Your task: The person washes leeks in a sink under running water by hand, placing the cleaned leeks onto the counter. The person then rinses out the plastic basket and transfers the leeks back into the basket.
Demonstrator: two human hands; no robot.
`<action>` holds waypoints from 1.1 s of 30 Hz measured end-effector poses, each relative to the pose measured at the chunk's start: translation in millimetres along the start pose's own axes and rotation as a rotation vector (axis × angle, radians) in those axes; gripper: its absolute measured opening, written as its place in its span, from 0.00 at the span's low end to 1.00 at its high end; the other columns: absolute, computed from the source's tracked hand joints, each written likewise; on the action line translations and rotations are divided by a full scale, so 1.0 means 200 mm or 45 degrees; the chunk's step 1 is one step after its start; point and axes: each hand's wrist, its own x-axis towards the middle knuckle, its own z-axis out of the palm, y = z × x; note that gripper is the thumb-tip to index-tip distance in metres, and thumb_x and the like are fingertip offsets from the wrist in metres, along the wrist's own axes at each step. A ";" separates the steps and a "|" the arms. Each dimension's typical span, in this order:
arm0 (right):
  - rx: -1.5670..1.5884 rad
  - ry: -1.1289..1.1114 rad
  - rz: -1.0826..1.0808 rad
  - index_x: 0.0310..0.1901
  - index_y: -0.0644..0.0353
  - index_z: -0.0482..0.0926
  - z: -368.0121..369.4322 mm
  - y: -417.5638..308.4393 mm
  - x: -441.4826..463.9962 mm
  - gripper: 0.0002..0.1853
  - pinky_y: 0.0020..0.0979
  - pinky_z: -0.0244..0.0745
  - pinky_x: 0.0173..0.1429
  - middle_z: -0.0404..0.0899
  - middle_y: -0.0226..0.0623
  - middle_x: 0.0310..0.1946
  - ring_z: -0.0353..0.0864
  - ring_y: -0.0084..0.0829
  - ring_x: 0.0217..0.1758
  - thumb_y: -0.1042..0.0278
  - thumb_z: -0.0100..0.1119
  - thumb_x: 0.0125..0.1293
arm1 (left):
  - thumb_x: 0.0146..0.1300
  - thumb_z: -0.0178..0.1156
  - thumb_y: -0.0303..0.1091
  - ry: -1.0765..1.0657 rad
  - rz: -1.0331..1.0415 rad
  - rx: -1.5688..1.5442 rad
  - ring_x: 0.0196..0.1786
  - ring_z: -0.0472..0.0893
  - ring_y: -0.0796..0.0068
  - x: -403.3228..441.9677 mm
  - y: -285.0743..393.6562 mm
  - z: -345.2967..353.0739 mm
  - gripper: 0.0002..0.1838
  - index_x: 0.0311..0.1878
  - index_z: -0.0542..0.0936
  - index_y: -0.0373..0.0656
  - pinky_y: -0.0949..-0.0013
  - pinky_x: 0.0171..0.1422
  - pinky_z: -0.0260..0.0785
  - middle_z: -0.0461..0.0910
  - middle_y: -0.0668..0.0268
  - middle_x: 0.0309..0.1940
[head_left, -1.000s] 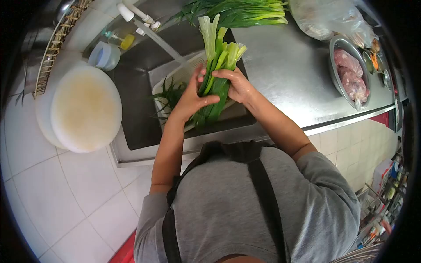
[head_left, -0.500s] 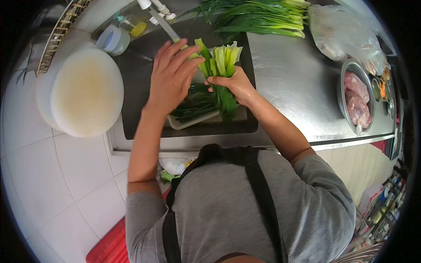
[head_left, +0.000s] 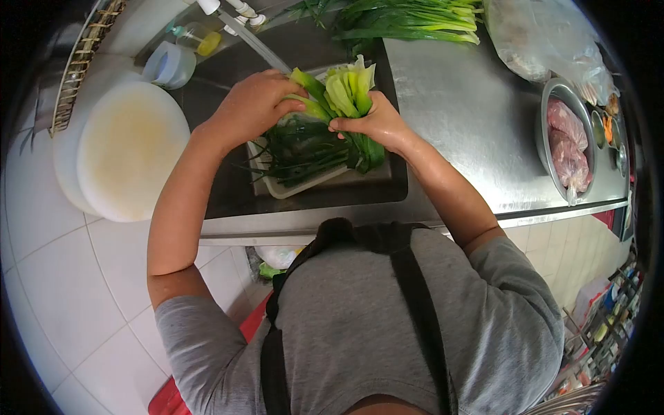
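A bunch of green onions [head_left: 344, 90] is held over the sink [head_left: 304, 204], its pale cut ends pointing up and dark leaves hanging down. My right hand [head_left: 373, 128] is wrapped round the middle of the bunch, thumb across the front. My left hand [head_left: 259, 104] grips a pale green stalk at the bunch's left side, fingers curled and partly hidden behind it. Below both hands, a pale plastic basin [head_left: 294, 190] in the sink contains water and more dark green leaves [head_left: 297, 149]. Water runs from the tap [head_left: 209, 5] just behind the left hand.
More green onions [head_left: 415, 19] lie on the steel counter [head_left: 456, 117]. On the right are a metal bowl [head_left: 543, 138] with bagged meat [head_left: 568, 145] and a plastic bag [head_left: 546, 41]. A round white board [head_left: 131, 149] and a white tub [head_left: 169, 66] stand left.
My left hand has gone from spread open above the bunch to curled round one of its stalks. The left elbow has swung outward. My right hand keeps its hold.
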 end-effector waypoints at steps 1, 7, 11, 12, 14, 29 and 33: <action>-0.014 -0.011 -0.005 0.40 0.68 0.78 0.00 0.00 0.00 0.09 0.27 0.76 0.38 0.81 0.37 0.32 0.79 0.25 0.32 0.77 0.66 0.58 | 0.61 0.60 0.43 0.046 0.043 0.031 0.42 0.74 0.58 0.01 0.00 0.00 0.13 0.43 0.82 0.46 0.58 0.47 0.67 0.74 0.59 0.34; 0.096 0.033 -0.018 0.40 0.68 0.78 0.00 -0.02 -0.01 0.10 0.27 0.76 0.38 0.80 0.36 0.31 0.79 0.25 0.32 0.76 0.66 0.58 | 0.60 0.61 0.39 0.294 0.159 0.026 0.39 0.74 0.57 0.06 0.00 0.06 0.10 0.40 0.81 0.45 0.58 0.43 0.66 0.74 0.59 0.32; 0.162 0.106 0.000 0.40 0.68 0.78 -0.01 -0.02 -0.01 0.10 0.27 0.76 0.36 0.80 0.36 0.31 0.79 0.26 0.32 0.77 0.66 0.58 | 0.57 0.62 0.36 0.336 -0.008 -0.140 0.44 0.75 0.58 0.07 0.00 0.12 0.08 0.38 0.81 0.45 0.57 0.52 0.65 0.77 0.62 0.34; 0.183 0.118 -0.007 0.40 0.68 0.78 -0.01 -0.01 0.00 0.10 0.28 0.77 0.36 0.80 0.37 0.31 0.80 0.26 0.32 0.77 0.66 0.58 | 0.57 0.62 0.35 0.321 -0.085 -0.182 0.48 0.75 0.59 0.08 0.01 0.12 0.07 0.38 0.82 0.45 0.57 0.57 0.65 0.78 0.64 0.36; 0.220 0.148 -0.011 0.40 0.68 0.79 -0.02 0.02 0.02 0.10 0.28 0.77 0.36 0.80 0.37 0.31 0.80 0.26 0.32 0.78 0.66 0.58 | 0.56 0.63 0.35 0.507 0.056 -0.008 0.55 0.72 0.59 0.10 0.00 0.14 0.09 0.41 0.81 0.46 0.54 0.64 0.59 0.77 0.63 0.42; 1.396 0.558 -0.649 0.36 0.55 0.81 -0.94 -0.82 0.93 0.09 0.52 0.72 0.56 0.82 0.34 0.38 0.78 0.39 0.43 0.63 0.67 0.54 | 0.56 0.63 0.23 1.051 -0.549 -0.444 0.67 0.66 0.60 -0.41 -0.19 0.33 0.19 0.53 0.79 0.42 0.61 0.70 0.56 0.69 0.61 0.63; 1.132 0.778 -0.821 0.60 0.63 0.70 -1.37 -0.69 1.15 0.24 0.53 0.54 0.72 0.66 0.46 0.65 0.64 0.49 0.68 0.62 0.59 0.64 | 0.57 0.62 0.22 1.002 -0.731 -0.586 0.65 0.69 0.62 -0.54 -0.22 0.44 0.17 0.52 0.78 0.41 0.62 0.69 0.58 0.70 0.60 0.62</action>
